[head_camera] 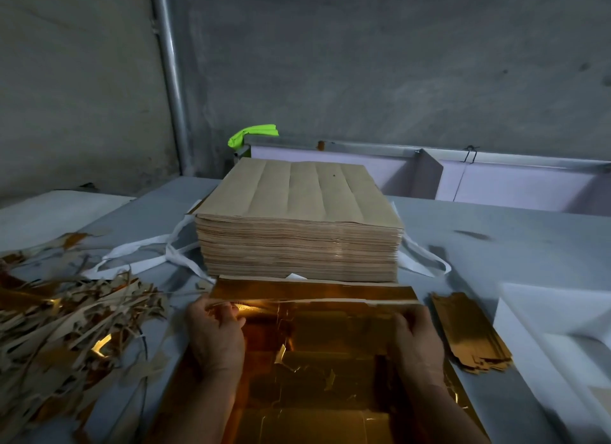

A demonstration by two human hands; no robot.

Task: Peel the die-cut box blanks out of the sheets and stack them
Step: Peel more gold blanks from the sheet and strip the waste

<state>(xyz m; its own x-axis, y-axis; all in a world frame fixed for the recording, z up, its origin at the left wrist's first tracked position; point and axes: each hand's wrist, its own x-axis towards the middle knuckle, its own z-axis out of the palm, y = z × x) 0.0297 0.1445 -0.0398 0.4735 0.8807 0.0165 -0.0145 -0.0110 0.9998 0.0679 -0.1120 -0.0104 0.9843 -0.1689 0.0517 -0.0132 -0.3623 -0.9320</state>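
A shiny gold die-cut sheet (317, 354) lies on the grey table right in front of me. My left hand (215, 334) grips its far left edge, pinching a thin strip there. My right hand (418, 341) holds the sheet's far right edge. Behind the sheet stands a tall stack of sheets (299, 232), brown side up. A low pile of peeled gold blanks (469, 334) lies to the right of my right hand.
A heap of brown and gold waste strips (66, 324) covers the table's left side. White straps (142, 251) trail around the stack's base. White sheets (555, 314) lie at the right. Lilac compartments (496, 182) and a green rag (253, 132) line the wall.
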